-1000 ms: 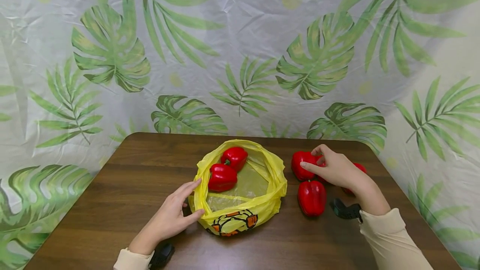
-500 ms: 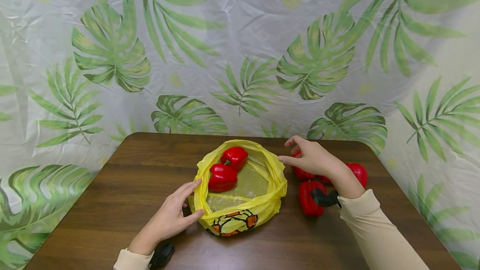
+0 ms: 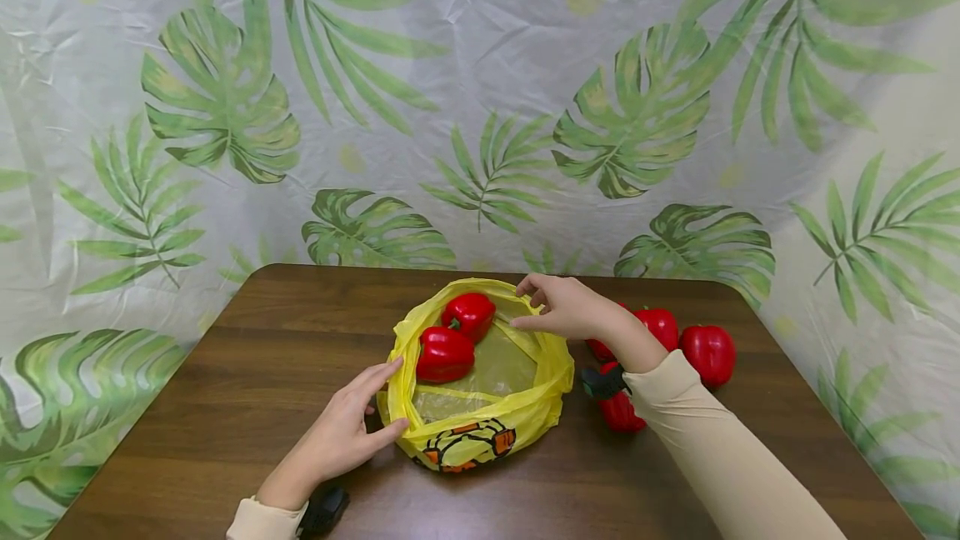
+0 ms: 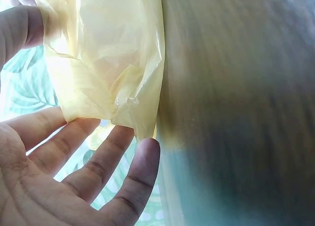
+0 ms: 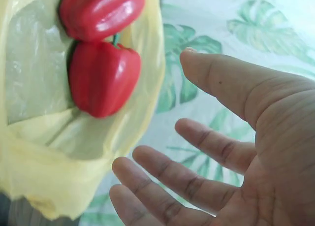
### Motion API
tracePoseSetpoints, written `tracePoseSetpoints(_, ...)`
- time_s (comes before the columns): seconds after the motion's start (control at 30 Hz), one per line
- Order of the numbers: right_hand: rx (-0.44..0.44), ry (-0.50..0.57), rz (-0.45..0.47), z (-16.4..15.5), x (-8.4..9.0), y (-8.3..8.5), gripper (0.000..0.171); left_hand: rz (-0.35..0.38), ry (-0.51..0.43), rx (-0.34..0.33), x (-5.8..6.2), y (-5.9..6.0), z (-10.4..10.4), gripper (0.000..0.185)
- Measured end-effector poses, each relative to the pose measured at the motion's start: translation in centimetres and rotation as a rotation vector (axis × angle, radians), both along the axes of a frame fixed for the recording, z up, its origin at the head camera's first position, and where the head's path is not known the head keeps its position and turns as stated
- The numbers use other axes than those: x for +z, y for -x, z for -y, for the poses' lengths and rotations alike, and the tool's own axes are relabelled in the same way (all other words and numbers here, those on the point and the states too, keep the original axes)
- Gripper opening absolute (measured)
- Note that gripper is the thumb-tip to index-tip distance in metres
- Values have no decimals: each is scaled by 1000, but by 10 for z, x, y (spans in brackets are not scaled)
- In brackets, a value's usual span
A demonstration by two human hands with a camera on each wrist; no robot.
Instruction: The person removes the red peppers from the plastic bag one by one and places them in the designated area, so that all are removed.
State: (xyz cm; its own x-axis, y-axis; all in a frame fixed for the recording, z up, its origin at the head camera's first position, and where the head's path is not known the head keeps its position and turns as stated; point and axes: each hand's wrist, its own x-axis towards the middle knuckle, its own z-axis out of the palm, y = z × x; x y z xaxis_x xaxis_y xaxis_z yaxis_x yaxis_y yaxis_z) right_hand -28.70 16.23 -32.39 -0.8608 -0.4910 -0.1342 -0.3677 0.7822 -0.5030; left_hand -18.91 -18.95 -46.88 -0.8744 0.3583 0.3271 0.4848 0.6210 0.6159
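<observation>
A yellow plastic bag (image 3: pixel 556 373) stands open on the table, with two red bell peppers (image 3: pixel 446 355) lying in its left part. My left hand (image 3: pixel 337 432) touches the bag's left side with its fingers spread; the left wrist view shows its fingertips (image 4: pixel 147 152) against the thin plastic (image 4: pixel 108 53). Above the bag's back right rim hovers my right hand (image 3: pixel 573 308), holding nothing. Its fingers are extended and apart in the right wrist view, where both bagged peppers (image 5: pixel 103 78) also show.
Several more red bell peppers (image 3: pixel 708 354) lie on the brown wooden table (image 3: pixel 285 332) right of the bag; my right forearm partly covers some of them. A leaf-patterned cloth (image 3: pixel 495 90) hangs behind the table.
My right hand has moved left from above the loose peppers to the bag's back right rim, without any pepper. The left hand and the bag stay where they were.
</observation>
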Motion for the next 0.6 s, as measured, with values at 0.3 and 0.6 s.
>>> tracePoseSetpoints(0.3, 77, -24, 28, 24, -2, 13, 53, 3, 4, 3, 0, 0, 0, 79)
tracePoseSetpoints(0.6, 117, -61, 47, 44, -9, 21, 53, 5, 6, 6, 0, 0, -1, 79)
